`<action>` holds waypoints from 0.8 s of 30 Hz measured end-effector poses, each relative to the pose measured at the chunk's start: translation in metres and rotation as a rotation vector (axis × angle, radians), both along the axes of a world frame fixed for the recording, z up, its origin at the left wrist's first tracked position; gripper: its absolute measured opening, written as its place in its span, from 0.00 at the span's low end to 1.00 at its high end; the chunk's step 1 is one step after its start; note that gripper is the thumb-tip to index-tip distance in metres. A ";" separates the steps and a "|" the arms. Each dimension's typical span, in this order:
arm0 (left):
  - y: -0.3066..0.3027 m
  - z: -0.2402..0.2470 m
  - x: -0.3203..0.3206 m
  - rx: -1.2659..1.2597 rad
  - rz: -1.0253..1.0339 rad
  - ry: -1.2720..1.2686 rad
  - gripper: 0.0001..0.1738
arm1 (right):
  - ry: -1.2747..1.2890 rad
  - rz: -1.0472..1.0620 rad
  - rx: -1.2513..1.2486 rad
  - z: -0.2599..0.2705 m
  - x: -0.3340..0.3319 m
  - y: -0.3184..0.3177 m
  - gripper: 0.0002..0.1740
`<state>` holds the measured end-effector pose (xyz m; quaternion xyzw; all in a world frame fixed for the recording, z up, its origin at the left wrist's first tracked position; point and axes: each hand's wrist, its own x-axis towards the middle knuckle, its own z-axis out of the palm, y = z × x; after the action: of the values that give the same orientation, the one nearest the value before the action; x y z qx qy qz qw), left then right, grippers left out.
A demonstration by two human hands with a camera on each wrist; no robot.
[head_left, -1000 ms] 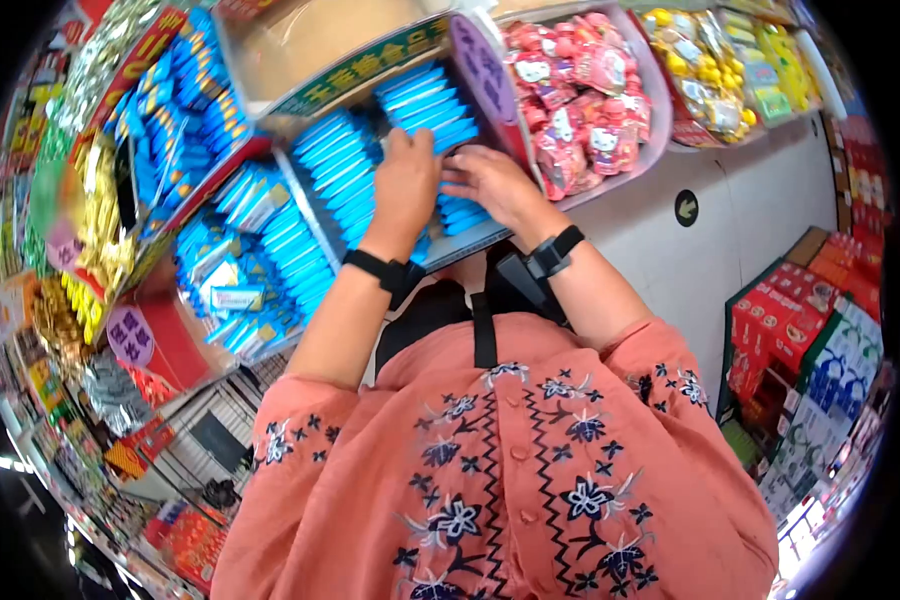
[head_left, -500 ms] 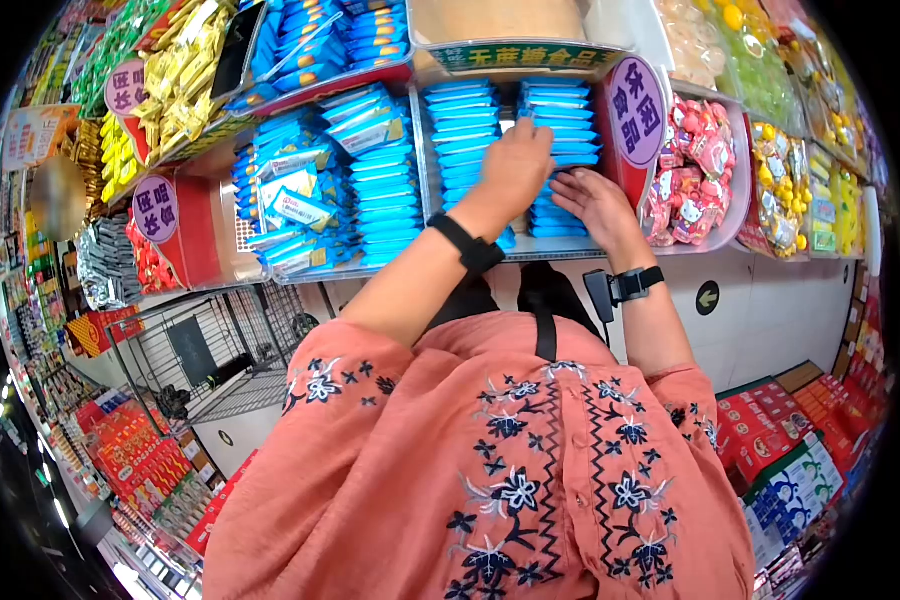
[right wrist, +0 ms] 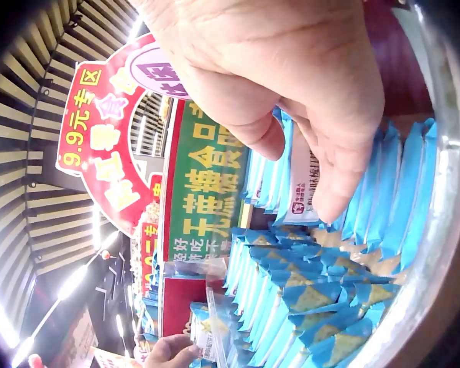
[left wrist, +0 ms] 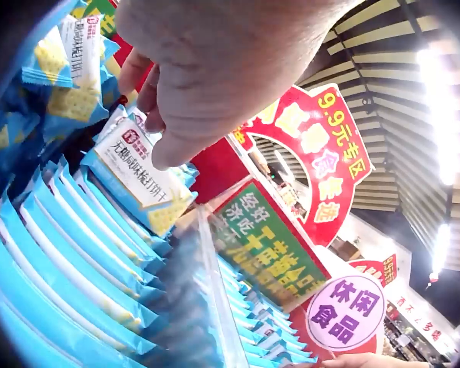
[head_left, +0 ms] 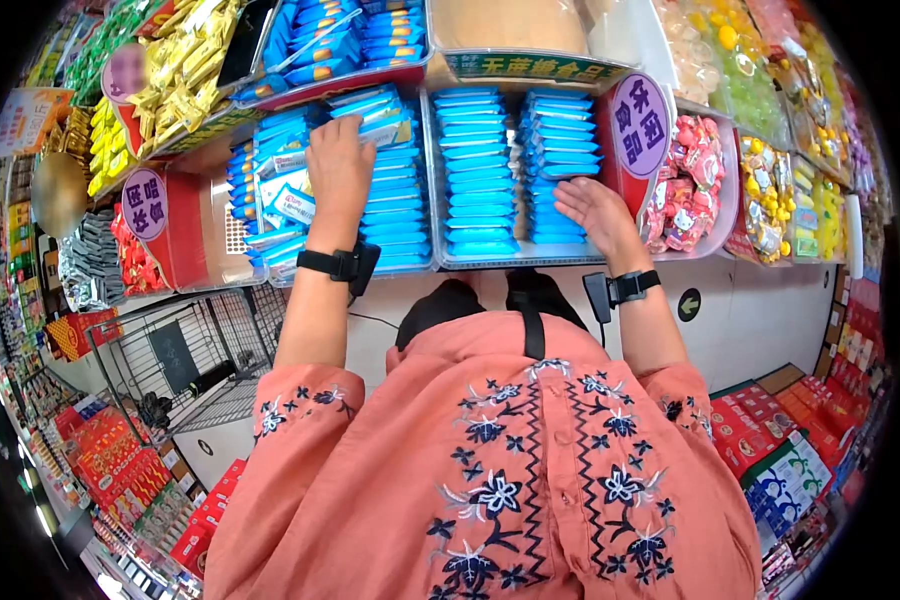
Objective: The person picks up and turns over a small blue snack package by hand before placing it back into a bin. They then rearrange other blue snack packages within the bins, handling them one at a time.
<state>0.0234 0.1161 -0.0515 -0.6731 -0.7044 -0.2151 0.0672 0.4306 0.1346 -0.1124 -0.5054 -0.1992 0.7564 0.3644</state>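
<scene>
"Blue packets (head_left: 475, 160) everywhere! Where's your left hand (head_left: 338, 175)?"

"Upper left of the frame, fingers partly bent, my thumb touching a packet (left wrist: 138, 172) lying on top of a row. Whether I've pinched it, I can't tell."

"And your right hand (head_left: 598, 212)?"

"Right of centre, toward the top, at the right-hand row (head_left: 558, 140). Its fingers are fairly straight, touching the packets, curled round none."

"What's beside that row?"

"A red panel with a purple sign (head_left: 642, 125), then pink bags (head_left: 692, 180) to its right."
</scene>
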 end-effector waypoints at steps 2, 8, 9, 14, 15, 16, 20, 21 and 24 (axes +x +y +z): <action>-0.002 -0.001 -0.002 -0.026 -0.019 0.003 0.22 | -0.022 0.003 -0.012 0.004 -0.006 -0.001 0.21; 0.001 -0.002 -0.008 -0.091 -0.030 0.027 0.19 | -0.054 0.003 -0.019 0.002 -0.009 -0.002 0.22; 0.000 -0.002 -0.009 -0.095 -0.031 0.038 0.19 | -0.055 -0.003 -0.008 0.004 -0.011 -0.003 0.21; -0.006 -0.004 -0.003 -0.170 -0.077 0.059 0.16 | -0.036 -0.019 0.034 -0.001 -0.007 -0.011 0.21; -0.007 -0.004 -0.003 -0.164 -0.098 0.061 0.16 | -0.039 -0.025 0.030 -0.002 -0.006 -0.011 0.22; -0.009 -0.004 -0.004 -0.159 -0.118 0.064 0.15 | -0.041 -0.030 0.025 -0.003 -0.006 -0.011 0.23; -0.006 0.001 -0.015 -0.136 -0.141 -0.400 0.18 | -0.068 -0.052 0.053 0.001 -0.006 -0.012 0.26; -0.003 0.004 -0.017 -0.295 -0.069 -0.696 0.21 | -0.067 -0.051 0.064 0.003 -0.006 -0.012 0.28; -0.006 0.047 0.000 -0.451 -0.023 -1.133 0.24 | -0.062 -0.051 0.085 0.004 -0.006 -0.011 0.29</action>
<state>0.0231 0.1098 -0.0041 -0.4590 -0.6514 -0.3859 -0.4647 0.4243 0.1240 -0.1080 -0.5174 -0.2293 0.7217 0.3985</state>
